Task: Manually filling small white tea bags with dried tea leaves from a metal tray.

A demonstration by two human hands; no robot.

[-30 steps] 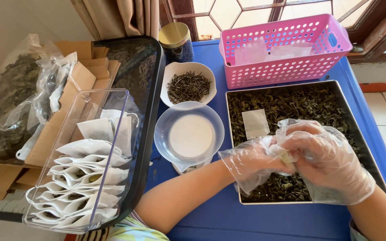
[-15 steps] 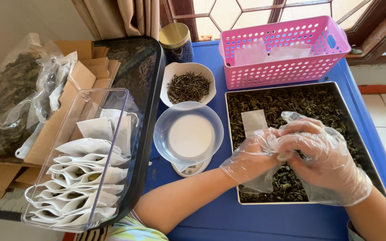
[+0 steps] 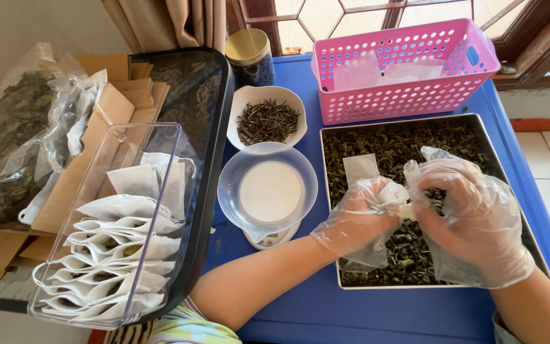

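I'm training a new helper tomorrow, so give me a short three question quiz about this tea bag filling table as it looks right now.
1. True or false: both hands wear clear plastic gloves.
2. Where do the filled white sachets lie? A) pink basket B) clear plastic bin C) white bowl
3. What fills the metal tray beneath the hands?

Key
1. True: the left hand and the right hand are both gloved and pinch a small white sachet between them.
2. B: the clear plastic bin, left of the scale with its round dish. The pink basket holds only flat empty sachets.
3. Dried dark green leaves.
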